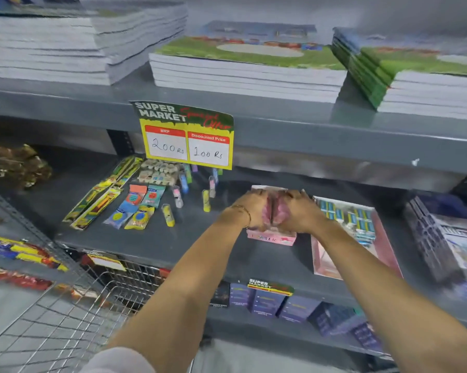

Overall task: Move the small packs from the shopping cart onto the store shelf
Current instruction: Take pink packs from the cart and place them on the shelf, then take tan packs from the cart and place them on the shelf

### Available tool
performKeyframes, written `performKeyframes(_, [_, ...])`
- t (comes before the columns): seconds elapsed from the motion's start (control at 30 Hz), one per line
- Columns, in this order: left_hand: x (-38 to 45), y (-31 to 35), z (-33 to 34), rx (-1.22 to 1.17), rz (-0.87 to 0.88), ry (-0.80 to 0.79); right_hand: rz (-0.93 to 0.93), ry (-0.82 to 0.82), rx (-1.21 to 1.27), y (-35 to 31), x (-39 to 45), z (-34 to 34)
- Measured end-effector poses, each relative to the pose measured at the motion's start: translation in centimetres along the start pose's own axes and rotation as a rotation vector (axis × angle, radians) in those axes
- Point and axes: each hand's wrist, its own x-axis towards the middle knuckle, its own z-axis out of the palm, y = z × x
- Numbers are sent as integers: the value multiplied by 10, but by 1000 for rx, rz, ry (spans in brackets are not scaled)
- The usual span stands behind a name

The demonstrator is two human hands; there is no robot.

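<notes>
- Head view: both arms reach out over the middle store shelf (156, 246), hands side by side above a pink box (271, 238) that sits on the shelf surface.
- The left hand (249, 208) is curled around pink small packs (266, 211), fingers closed on them; a thin bracelet (243, 211) circles the wrist.
- The right hand (298, 211) presses in from the other side, closed on the same pink bundle, knuckles touching the left hand's.
- The packs sit right at the open top of the pink box, between the two palms; whether they rest inside it or just above, I cannot tell.
- Just right of the box lies a flat pink tray (383, 246) with blue-and-white items in it.
- Left of the hands, small upright tubes (168, 215) stand scattered on the shelf, with flat coloured sachets (135, 208) and long yellow-green packets (103, 192) beyond.
- A yellow price sign (186, 135) hangs from the shelf edge above, reading 200 Rs and 100 Rs.
- Stacks of notebooks (248, 68) fill the upper shelf.
- The wire shopping cart (65, 319) sits at lower left, near the left elbow.
</notes>
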Motion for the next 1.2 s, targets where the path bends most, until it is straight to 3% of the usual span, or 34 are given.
performKeyframes(0.23, [11, -13, 11, 83, -15, -37, -27, -80, 28, 3, 13, 10])
performKeyframes(0.5, [-9, -31, 20, 58, 17, 103, -26, -52, 86, -8, 11, 15])
performKeyframes(0.63, [-57, -63, 18, -20, -127, 254, -88, 72, 174, -56, -4, 6])
performKeyframes(0.77, [-132, -109, 24, -106, -307, 341, -281, 117, 205, -129, -17, 17])
performKeyframes(0.93, [-233, -176, 54, -103, -489, 285, -499, -21, 155, -223, -35, 56])
performKeyframes(1.2, [-363, -268, 149, -195, -864, 154, -775, -376, 12, -351, -49, 178])
